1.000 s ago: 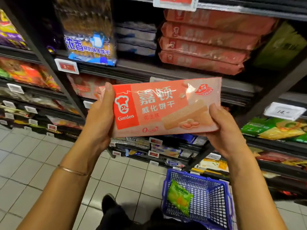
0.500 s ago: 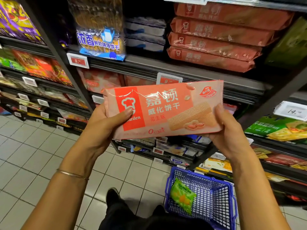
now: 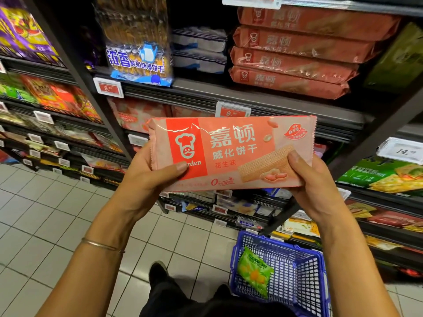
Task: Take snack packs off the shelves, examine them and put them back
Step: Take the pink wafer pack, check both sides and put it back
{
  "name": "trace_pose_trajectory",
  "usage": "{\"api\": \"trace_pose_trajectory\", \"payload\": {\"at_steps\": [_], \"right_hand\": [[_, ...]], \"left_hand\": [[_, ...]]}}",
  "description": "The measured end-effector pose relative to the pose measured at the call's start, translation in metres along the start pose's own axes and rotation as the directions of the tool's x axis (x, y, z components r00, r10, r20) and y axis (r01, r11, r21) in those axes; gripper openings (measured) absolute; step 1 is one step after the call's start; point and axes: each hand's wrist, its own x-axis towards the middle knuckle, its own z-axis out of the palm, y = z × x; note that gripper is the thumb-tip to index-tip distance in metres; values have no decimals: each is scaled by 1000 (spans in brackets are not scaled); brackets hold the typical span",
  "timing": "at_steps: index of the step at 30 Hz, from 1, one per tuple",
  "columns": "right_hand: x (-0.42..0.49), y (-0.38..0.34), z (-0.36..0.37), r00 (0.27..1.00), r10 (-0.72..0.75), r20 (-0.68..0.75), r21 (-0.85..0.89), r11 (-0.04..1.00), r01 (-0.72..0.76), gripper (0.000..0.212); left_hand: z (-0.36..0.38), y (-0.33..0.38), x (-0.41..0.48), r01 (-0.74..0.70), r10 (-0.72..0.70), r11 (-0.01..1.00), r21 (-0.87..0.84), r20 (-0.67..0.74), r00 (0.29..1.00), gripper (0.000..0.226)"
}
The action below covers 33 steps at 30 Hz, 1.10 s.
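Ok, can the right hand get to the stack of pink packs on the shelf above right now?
Probably, once freed: the right hand grips the wafer pack; the stack lies uncovered, nothing in front.

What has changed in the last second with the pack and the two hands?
The left hand moved its thumb from the left edge of the pack onto the front, over the logo. The right hand still holds the other end; the green bag stays in the basket.

Blue basket [image 3: 297, 280] on tiled floor [image 3: 45, 213]
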Motion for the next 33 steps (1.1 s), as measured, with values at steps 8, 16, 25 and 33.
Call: {"api": "trace_pose_trajectory", "payload": {"at_steps": [8, 16, 25, 33], "right_hand": [[-1, 4, -5, 999, 9, 36, 24, 1000, -10, 47], [-4, 1, -12, 995, 55, 79, 4, 998, -56, 42], [-4, 2, -12, 996, 93, 18, 8, 996, -93, 41], [-2, 0, -7, 994, 52, -99, 126, 991, -39, 33]], "left_hand": [[0, -9, -1, -38, 40, 999, 35, -40, 998, 70], [0, -16, -3, -16, 17, 1000, 13, -64, 998, 69], [4, -13, -5, -19, 21, 998, -55, 39, 999, 62], [16, -7, -6, -22, 38, 989, -147, 105, 994, 75]]}}
